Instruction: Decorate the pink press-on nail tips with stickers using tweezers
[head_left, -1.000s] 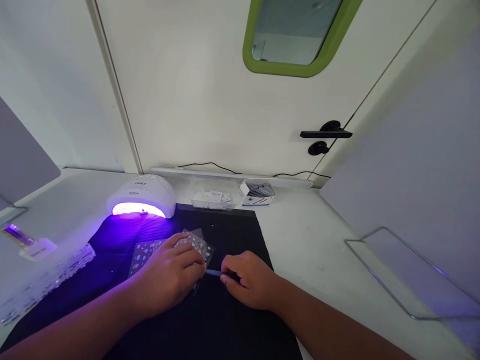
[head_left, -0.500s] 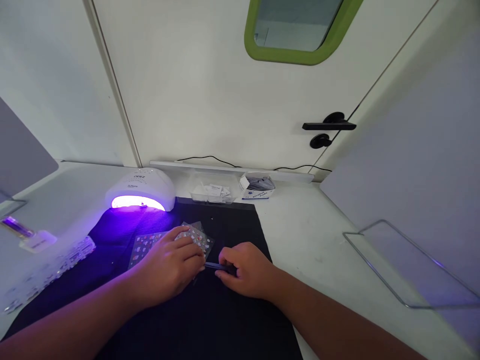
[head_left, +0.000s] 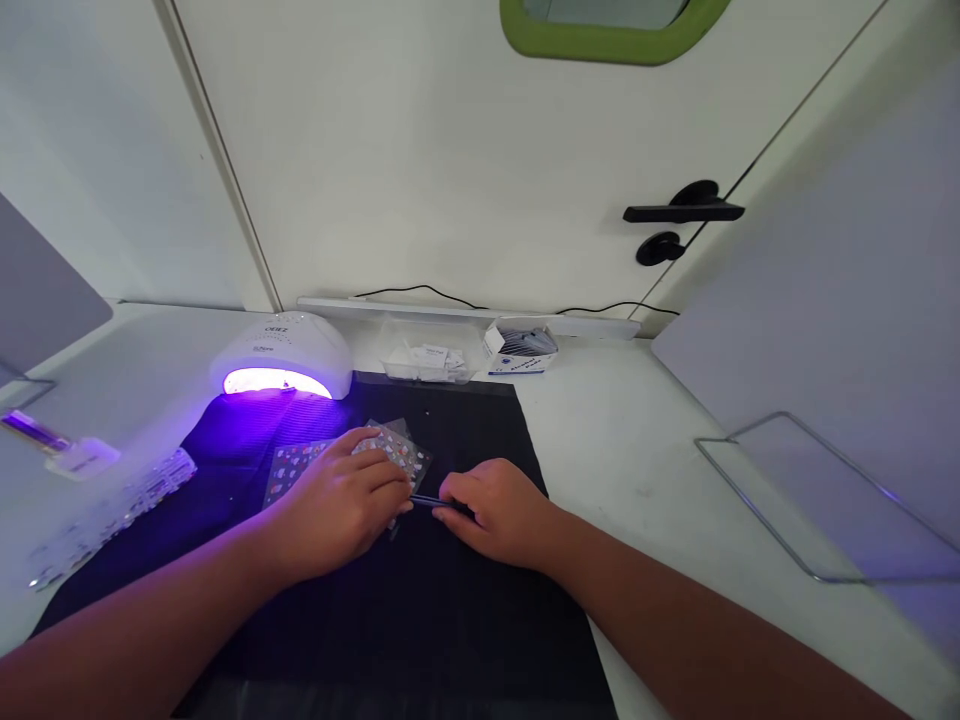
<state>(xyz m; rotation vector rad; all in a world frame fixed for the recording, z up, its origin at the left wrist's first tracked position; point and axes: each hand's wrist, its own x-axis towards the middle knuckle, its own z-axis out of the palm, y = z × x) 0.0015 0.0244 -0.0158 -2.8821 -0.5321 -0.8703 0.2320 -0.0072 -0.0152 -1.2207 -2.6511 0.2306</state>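
My right hand is closed around a thin dark tool, like tweezers, which points left toward my left fingertips. My left hand rests with fingers curled over clear sticker sheets printed with small pale and coloured figures. Its thumb and fingertips come together at the tool's tip; what they pinch is too small to make out. Another part of the sheets shows left of this hand. Under both hands lies a black mat.
A white lamp glows purple at the back left. Behind the mat stand a clear tray of packets and an open small box. At left are a bottle and clear sparkling pieces. A wire frame is at right.
The view has tilted down slightly, so the surroundings sit higher in the picture. Both hands keep nearly the same pose, with the tool still between them.
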